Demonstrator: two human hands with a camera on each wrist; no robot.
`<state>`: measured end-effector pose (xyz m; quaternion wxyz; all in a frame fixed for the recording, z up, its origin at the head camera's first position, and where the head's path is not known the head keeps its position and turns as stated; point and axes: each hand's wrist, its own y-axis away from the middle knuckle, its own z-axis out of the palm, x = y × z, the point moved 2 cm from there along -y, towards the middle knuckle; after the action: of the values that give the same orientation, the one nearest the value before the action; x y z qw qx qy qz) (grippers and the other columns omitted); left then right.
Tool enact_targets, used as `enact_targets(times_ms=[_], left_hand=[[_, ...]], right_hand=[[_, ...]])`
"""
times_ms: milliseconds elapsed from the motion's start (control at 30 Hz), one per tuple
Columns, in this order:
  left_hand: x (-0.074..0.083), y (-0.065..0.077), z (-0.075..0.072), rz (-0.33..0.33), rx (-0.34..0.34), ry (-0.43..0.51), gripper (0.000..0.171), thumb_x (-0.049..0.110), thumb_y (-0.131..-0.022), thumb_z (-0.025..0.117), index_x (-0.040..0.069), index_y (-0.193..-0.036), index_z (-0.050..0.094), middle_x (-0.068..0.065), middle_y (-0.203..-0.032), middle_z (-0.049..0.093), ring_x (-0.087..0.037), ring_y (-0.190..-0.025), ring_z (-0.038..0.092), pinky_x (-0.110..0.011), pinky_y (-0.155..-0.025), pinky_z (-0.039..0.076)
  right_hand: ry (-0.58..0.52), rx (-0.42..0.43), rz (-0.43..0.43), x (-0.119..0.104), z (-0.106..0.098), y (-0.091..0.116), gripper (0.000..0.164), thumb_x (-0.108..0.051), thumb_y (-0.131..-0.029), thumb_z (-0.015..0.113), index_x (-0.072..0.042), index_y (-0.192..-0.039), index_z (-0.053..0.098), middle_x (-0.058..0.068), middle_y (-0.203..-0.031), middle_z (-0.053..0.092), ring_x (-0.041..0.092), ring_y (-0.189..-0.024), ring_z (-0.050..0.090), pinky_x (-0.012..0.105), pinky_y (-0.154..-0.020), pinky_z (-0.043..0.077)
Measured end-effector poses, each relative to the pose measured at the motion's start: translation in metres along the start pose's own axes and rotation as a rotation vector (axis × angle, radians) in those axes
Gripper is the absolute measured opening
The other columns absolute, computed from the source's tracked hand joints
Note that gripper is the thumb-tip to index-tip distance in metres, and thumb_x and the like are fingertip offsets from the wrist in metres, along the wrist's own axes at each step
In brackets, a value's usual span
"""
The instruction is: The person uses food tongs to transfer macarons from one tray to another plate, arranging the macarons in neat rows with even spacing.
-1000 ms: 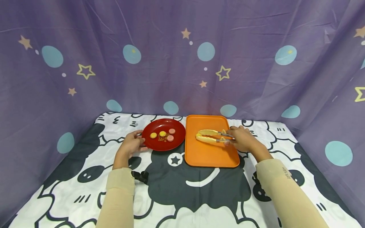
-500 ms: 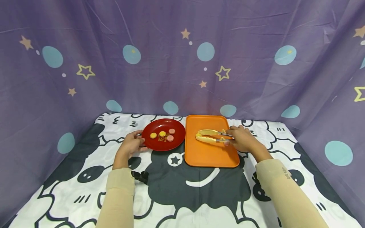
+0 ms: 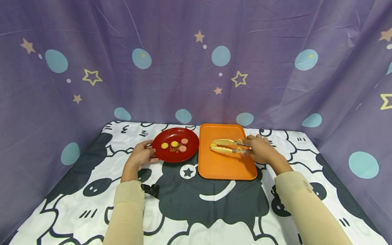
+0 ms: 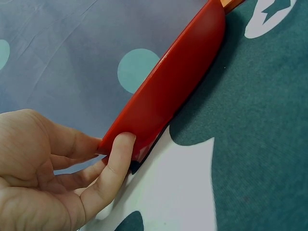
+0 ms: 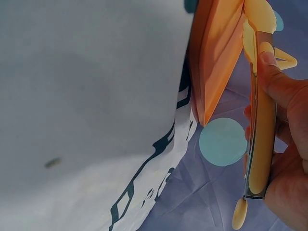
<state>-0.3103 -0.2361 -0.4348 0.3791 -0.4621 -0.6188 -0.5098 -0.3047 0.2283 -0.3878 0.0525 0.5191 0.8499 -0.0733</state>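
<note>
On the left, a red round plate (image 3: 174, 133) carries two yellow discs (image 3: 174, 144) and two pink discs (image 3: 182, 148). My left hand (image 3: 141, 155) holds its left rim; in the left wrist view a fingertip (image 4: 124, 139) presses against the plate's outer side. Over the orange tray (image 3: 228, 170), my right hand (image 3: 259, 148) grips a pair of tongs (image 3: 224, 150) with yellow heads and metal arms. Between the tong tips sits another yellow disc (image 3: 213, 145). The right wrist view shows my thumb along the handle of the tongs (image 5: 262, 144); the tips are cut off there.
The orange tray stands right beside the plate, near the table's back edge. A cartoon-printed cloth (image 3: 211, 211) covers the table. Purple curtain (image 3: 190, 98) hangs directly behind and along both sides. A black strap (image 3: 150, 190) shows at the left wrist.
</note>
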Motion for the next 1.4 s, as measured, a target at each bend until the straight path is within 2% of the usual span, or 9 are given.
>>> enact_targets(times_ms=[200, 367, 533, 800, 1067, 1400], left_hand=[[0.000, 0.003, 0.002, 0.001, -0.008, 0.008, 0.062, -0.001, -0.104, 0.047, 0.008, -0.162, 0.027, -0.024, -0.146, 0.045, -0.027, -0.100, 0.066, -0.037, -0.080, 0.063], [0.001, 0.005, 0.001, 0.006, -0.010, 0.006, 0.063, -0.002, -0.104, 0.047, 0.007, -0.162, 0.026, -0.025, -0.146, 0.044, -0.027, -0.099, 0.067, -0.036, -0.079, 0.063], [0.001, 0.004, -0.002, 0.002, -0.001, -0.001, 0.061, 0.000, -0.105, 0.046, 0.009, -0.162, 0.027, -0.024, -0.147, 0.044, -0.031, -0.105, 0.065, -0.038, -0.081, 0.063], [0.001, 0.005, -0.001, 0.006, -0.007, -0.007, 0.061, 0.000, -0.105, 0.046, 0.008, -0.162, 0.026, -0.025, -0.148, 0.044, -0.031, -0.105, 0.065, -0.038, -0.081, 0.063], [0.002, 0.003, 0.000, 0.000, -0.010, 0.004, 0.062, 0.001, -0.105, 0.047, 0.009, -0.162, 0.026, -0.024, -0.148, 0.044, -0.028, -0.103, 0.065, -0.035, -0.080, 0.063], [0.001, 0.003, -0.001, -0.007, -0.016, 0.017, 0.061, 0.001, -0.105, 0.046, 0.009, -0.162, 0.027, -0.023, -0.148, 0.044, -0.028, -0.101, 0.065, -0.036, -0.080, 0.063]], right_hand=[[0.017, 0.020, -0.005, 0.001, -0.003, 0.002, 0.052, -0.031, -0.094, 0.076, -0.004, -0.137, 0.065, 0.017, -0.135, 0.062, 0.038, -0.108, 0.052, 0.057, -0.090, 0.043], [0.026, 0.027, -0.016, -0.001, -0.007, -0.001, 0.052, -0.031, -0.094, 0.075, -0.004, -0.137, 0.065, 0.014, -0.128, 0.064, 0.035, -0.102, 0.052, 0.052, -0.086, 0.042], [0.034, 0.041, -0.038, -0.007, -0.013, -0.006, 0.050, -0.032, -0.094, 0.075, -0.003, -0.135, 0.066, 0.013, -0.124, 0.065, 0.033, -0.097, 0.051, 0.048, -0.080, 0.041], [0.039, 0.035, -0.045, -0.017, -0.022, -0.011, 0.052, -0.034, -0.095, 0.075, -0.006, -0.137, 0.065, 0.012, -0.127, 0.062, 0.035, -0.104, 0.050, 0.049, -0.083, 0.041], [0.048, 0.049, -0.076, -0.031, -0.027, -0.015, 0.052, -0.034, -0.094, 0.075, -0.006, -0.137, 0.065, 0.011, -0.127, 0.063, 0.035, -0.105, 0.052, 0.048, -0.083, 0.042], [0.040, 0.055, -0.110, -0.052, -0.025, -0.023, 0.049, -0.034, -0.094, 0.075, -0.009, -0.136, 0.067, 0.008, -0.124, 0.064, 0.034, -0.108, 0.050, 0.049, -0.087, 0.041]])
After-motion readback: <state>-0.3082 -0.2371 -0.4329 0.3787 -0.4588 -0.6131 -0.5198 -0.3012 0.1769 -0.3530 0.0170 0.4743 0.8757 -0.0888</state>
